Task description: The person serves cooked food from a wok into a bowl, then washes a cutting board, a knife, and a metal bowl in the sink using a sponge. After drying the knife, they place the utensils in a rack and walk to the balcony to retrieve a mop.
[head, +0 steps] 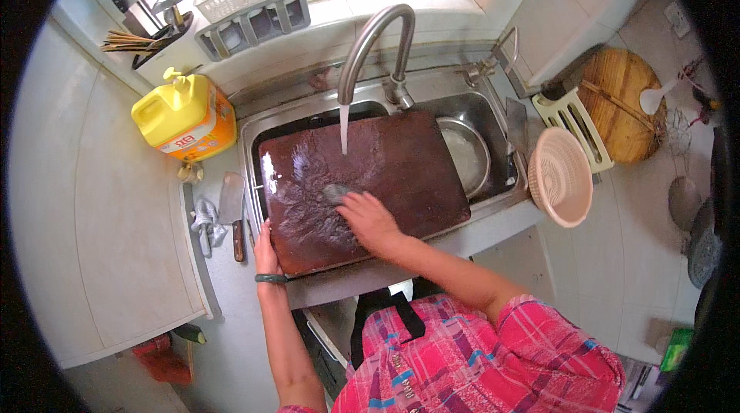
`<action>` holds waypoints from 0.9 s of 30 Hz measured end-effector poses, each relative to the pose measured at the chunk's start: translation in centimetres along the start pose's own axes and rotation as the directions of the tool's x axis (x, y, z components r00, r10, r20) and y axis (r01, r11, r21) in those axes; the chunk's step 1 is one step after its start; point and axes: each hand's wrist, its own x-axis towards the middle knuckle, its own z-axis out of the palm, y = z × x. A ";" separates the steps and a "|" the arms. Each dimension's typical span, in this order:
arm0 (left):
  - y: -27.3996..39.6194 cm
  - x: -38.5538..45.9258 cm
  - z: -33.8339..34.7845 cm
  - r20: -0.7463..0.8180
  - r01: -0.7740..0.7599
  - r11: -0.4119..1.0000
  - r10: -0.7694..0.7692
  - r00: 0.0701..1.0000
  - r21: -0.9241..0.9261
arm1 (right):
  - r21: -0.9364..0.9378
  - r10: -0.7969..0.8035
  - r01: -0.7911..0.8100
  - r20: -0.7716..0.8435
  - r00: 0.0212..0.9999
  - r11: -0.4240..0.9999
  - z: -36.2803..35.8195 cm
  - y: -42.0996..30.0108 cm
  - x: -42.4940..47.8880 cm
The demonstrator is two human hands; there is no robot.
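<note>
A thick dark brown wooden cutting board (pixel 416 176) lies across the double sink (pixel 248 135), covering most of the left basin and part of the right one. Water runs from the curved metal faucet (pixel 370 43) onto its upper part and spreads over the wet left half. My right hand (pixel 373 219) presses a grey scouring pad (pixel 335 194) on the board left of its middle. At the board's lower left edge, my left hand (pixel 267 251) grips the side, its fingers upright along the rim.
Left of the sink lie a cleaver (pixel 232 199) and a crumpled grey cloth (pixel 206 225), below a yellow detergent jug (pixel 185 118). A metal pan (pixel 465 156) sits in the right basin. Right of it stand a pink colander (pixel 561 182) and a round wooden board (pixel 627 83).
</note>
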 end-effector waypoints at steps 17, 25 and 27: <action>-2.1 5.0 -2.1 0.146 0.033 0.998 -0.024 0.989 -0.060 | -0.033 0.178 -0.183 -0.122 0.976 0.983 3.0 -3.7 1.5; -4.8 5.3 -3.7 0.249 0.137 0.971 -0.086 0.965 -0.195 | -0.200 0.157 -0.180 -0.128 0.979 0.963 -1.0 5.7 -1.5; -6.2 4.8 -3.6 0.197 0.098 0.972 -0.055 0.979 -0.213 | -0.277 0.338 -0.379 -0.184 0.923 0.883 -4.3 8.9 -3.0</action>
